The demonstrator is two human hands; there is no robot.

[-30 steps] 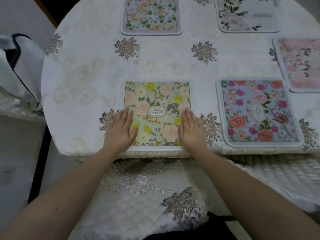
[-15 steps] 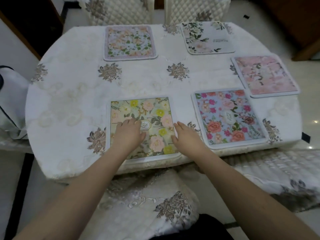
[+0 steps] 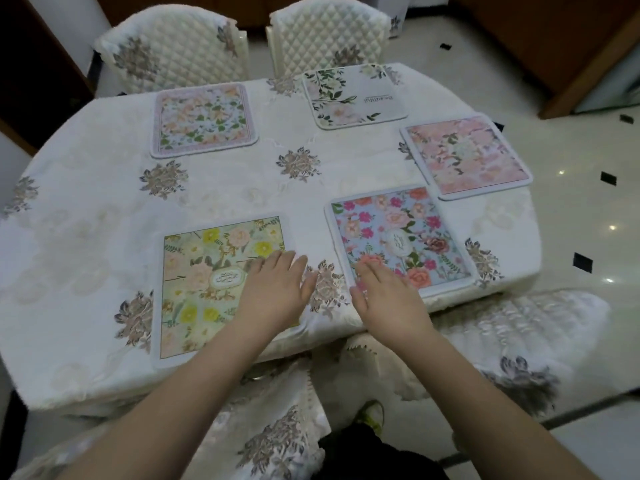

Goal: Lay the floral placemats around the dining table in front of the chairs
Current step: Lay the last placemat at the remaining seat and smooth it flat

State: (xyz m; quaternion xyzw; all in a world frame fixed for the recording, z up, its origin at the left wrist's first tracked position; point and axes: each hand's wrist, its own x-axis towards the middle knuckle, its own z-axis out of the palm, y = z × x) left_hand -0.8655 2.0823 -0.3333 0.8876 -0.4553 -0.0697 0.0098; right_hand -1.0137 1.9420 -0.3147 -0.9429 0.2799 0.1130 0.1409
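Several floral placemats lie flat on the white embroidered tablecloth (image 3: 86, 216). Nearest me is a yellow-green placemat (image 3: 197, 278); my left hand (image 3: 273, 289) lies flat over its right edge, fingers straight. To its right sits a blue placemat with pink roses (image 3: 408, 237); my right hand (image 3: 384, 296) is over its near left corner, fingers straight. Whether either hand touches the mats I cannot tell. A pink placemat (image 3: 467, 155) lies at the right end. A white leafy placemat (image 3: 353, 95) and a pale peach-flowered placemat (image 3: 204, 119) lie along the far side.
Two quilted cream chairs (image 3: 173, 46) (image 3: 329, 32) stand behind the far edge. A cushioned chair seat (image 3: 277, 438) is under me, another (image 3: 519, 344) at the near right. Glossy tiled floor (image 3: 588, 220) lies to the right.
Both hands have slid right: the left from the yellow-green placemat's middle to its right edge, the right from that mat's edge onto the blue one. The view has pulled back.
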